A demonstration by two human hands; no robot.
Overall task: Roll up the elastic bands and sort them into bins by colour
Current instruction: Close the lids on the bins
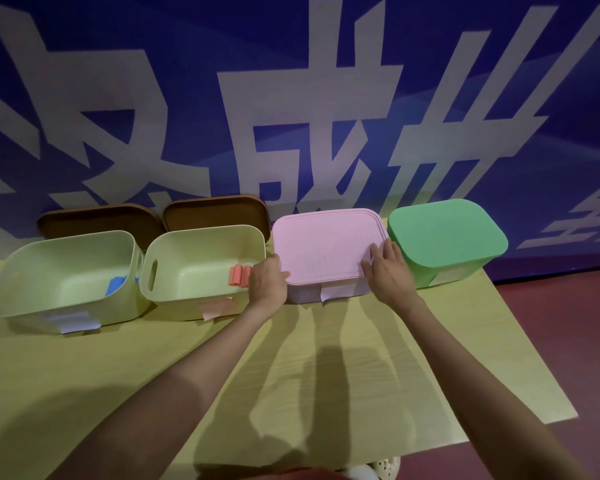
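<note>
Along the far edge of the table [326, 358] stand four bins in a row, backed by a blue banner [187, 81] with large pale characters. Two brown lids [215, 211] lean against the banner behind the two open bins at the left. The leftmost open bin [32, 271] holds a blue rolled band [116, 285]; the second open bin [201, 265] holds pink rolled bands [239, 276] against its right wall. Next comes a pink bin with its pink lid [323, 244] on, then a green bin [447, 237], also lidded, near the far right corner. The left hand [267, 282] grips the pink lid's left edge. The right hand [388, 268] rests on the lid's right side, fingers spread and relaxed.
</note>
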